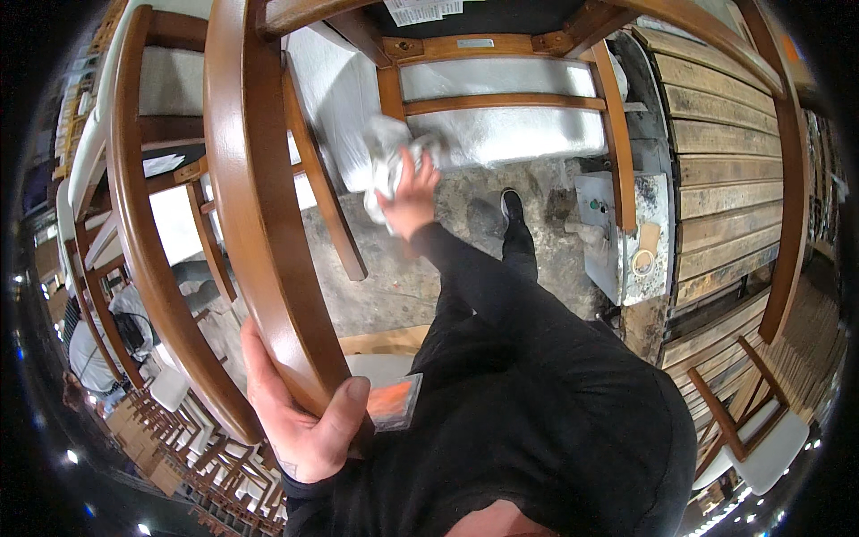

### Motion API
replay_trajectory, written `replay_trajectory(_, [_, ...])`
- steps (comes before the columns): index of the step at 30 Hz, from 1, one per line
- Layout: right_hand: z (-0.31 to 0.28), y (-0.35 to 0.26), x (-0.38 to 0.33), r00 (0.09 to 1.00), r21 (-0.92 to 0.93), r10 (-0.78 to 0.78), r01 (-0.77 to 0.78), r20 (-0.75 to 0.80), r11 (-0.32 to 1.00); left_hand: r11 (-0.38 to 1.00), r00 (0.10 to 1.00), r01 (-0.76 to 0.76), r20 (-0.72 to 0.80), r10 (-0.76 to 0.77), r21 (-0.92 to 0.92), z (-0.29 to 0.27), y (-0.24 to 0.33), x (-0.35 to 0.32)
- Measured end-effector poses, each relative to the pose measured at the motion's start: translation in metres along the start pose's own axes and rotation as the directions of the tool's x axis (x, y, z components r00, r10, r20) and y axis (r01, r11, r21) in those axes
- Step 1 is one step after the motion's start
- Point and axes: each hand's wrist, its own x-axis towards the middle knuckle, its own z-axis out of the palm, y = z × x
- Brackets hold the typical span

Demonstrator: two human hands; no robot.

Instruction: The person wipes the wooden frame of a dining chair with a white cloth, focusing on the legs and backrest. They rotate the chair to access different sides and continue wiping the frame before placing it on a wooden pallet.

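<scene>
A brown wooden chair [259,188] with glossy legs lies tipped up in front of me, the dark underside of its seat [501,20] facing me at the top. Low on the left, my left hand [304,416] is wrapped round the end of a thick wooden post of this chair, thumb on the near side. Further ahead, my right hand [412,192] grips a crumpled white cloth [386,157], slightly smeared by motion. The cloth is beside a slimmer chair leg [390,89]; whether it touches the wood I cannot tell.
Behind the chair stands a plastic-wrapped white surface [528,134]. To the right are a grey control box [601,219], a tape roll [642,261] and a slatted wooden platform [725,188]. More chairs [170,268] crowd the left, with another person [98,349] beyond.
</scene>
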Motion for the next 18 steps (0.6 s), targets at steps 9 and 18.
replay_trajectory(9, [-0.011,0.02,-0.098,0.885,0.216,0.391,-0.445,0.253,0.869,0.993,0.979,-0.106,0.17,0.112,-0.046,-0.012,-0.01,0.006])
replay_trajectory(18, [-0.012,0.056,0.015,0.649,0.603,0.168,-0.755,0.742,0.258,0.945,0.945,-0.311,0.071,0.319,-0.104,-0.009,-0.032,0.013])
